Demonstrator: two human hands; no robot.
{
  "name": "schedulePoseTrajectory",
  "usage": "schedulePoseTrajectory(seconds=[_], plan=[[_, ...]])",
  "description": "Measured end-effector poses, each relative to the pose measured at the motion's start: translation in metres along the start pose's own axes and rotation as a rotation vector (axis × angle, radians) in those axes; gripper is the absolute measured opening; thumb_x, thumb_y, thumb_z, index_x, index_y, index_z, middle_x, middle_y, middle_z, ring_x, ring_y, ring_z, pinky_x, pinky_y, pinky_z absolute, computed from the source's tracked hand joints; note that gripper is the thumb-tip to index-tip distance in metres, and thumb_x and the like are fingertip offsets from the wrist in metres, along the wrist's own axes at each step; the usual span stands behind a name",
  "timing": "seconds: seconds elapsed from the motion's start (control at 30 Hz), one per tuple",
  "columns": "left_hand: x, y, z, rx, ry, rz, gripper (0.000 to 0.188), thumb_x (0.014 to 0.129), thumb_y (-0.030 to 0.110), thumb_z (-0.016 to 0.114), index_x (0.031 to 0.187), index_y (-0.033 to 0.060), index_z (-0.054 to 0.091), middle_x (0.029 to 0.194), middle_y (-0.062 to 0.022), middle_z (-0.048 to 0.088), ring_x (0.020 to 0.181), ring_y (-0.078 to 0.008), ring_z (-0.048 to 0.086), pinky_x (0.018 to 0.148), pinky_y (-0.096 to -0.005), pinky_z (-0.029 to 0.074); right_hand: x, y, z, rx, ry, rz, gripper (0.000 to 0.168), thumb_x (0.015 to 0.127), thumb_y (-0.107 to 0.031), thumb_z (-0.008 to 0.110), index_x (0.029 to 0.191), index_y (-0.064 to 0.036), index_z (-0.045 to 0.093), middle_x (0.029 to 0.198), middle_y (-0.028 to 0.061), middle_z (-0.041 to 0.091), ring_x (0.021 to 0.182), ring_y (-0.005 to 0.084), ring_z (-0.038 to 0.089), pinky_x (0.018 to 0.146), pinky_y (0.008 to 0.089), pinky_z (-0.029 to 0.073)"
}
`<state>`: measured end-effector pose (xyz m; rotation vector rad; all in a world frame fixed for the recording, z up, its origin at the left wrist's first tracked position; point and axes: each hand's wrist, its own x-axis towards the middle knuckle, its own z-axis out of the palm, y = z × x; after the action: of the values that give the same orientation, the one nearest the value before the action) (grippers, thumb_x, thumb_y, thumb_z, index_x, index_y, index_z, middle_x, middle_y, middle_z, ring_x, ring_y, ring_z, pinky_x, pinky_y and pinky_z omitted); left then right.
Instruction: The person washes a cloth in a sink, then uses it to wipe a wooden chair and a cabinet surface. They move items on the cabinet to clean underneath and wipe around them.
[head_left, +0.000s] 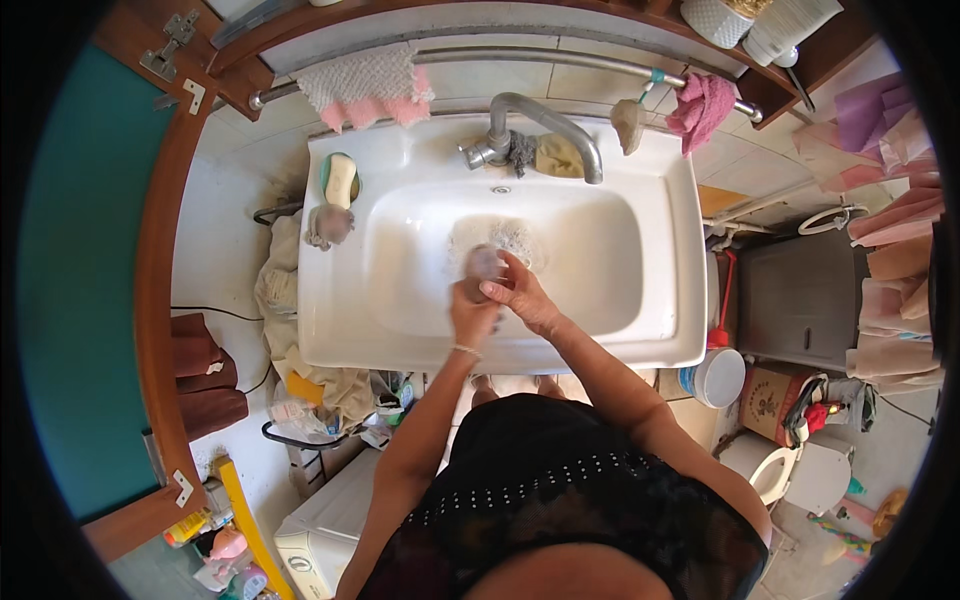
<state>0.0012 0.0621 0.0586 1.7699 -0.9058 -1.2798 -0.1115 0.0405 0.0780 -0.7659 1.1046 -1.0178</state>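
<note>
Both my hands are over the basin of a white ceramic sink (499, 352). My left hand (471, 309), with a pale bracelet at the wrist, grips a small rounded greyish-brown object (482, 264), too blurred to identify. The fingers and thumb of my right hand (527, 294) meet its right side. Foamy water (511, 234) lies in the basin just beyond my hands. A metal faucet (547, 112) arches over the back right of the sink; no stream shows under its spout.
On the sink's left ledge, a bar of soap (341, 180) sits in a green dish above a blurred brownish thing (330, 225). Behind, a towel bar (540, 55) carries a grey-and-pink towel (364, 86) and a pink cloth (701, 112). A white bucket (720, 379) stands right of the sink.
</note>
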Motion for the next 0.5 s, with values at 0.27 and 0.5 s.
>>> schedulePoseTrajectory(seconds=[0.27,0.5], plan=[[0.075,0.074,0.016,-0.011,-0.433,0.366,0.046,0.082,0.027,0.067,0.113,-0.0034,0.052,0.094,-0.0080,0.064,0.083,-0.0128,0.058,0.071,-0.0257,0.048,0.014,-0.035,-0.110,0.357,0.179,0.102,0.042,0.075,-0.011,0.070,0.108,0.003,0.048,0.091,0.0144,0.058,0.074,0.0252,0.061,0.061,0.0395,0.054],[0.183,0.150,0.015,0.320,-0.025,0.317,0.049,0.081,0.042,0.059,0.108,0.0007,0.058,0.080,-0.0132,0.064,0.072,-0.0219,0.061,0.070,-0.0327,0.048,0.021,-0.064,-0.127,0.367,0.225,0.152,0.040,0.075,-0.008,0.068,0.106,0.005,0.046,0.085,0.0158,0.057,0.068,0.0262,0.061,0.057,0.0403,0.054]])
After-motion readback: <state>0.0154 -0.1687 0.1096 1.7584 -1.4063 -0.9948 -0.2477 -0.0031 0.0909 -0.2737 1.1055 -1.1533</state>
